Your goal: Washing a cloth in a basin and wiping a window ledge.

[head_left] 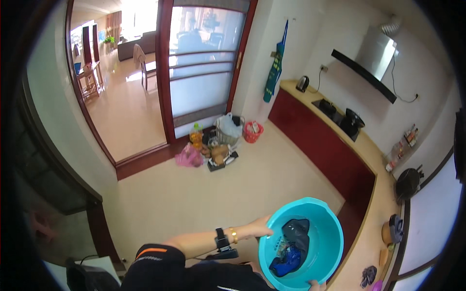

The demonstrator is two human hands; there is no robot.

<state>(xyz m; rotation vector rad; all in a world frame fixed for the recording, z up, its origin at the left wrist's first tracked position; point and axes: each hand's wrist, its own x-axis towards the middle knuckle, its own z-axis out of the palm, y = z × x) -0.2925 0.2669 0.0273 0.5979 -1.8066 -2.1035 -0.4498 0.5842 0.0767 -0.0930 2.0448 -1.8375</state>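
Note:
A turquoise plastic basin [326,237] is held in front of me at the lower right, over the floor beside the counter. My left hand [261,227] grips its left rim, fingers closed around the edge. At the near rim, partly cut off by the picture's lower edge, my right hand [316,285] is closed on the basin too. Inside lie a bunched dark grey cloth [297,233] and a blue cloth [287,263], with a small patterned piece between them. On my left wrist are a black strapped device [222,239] and a gold-coloured band.
A yellow-topped counter [376,194] with red cabinets runs along the right, carrying a kettle [302,84] and a hob with a pan [354,118]. By the sliding door [201,72] stand a bottle [196,137], bags and a red basket [253,132]. An open doorway is at the far left.

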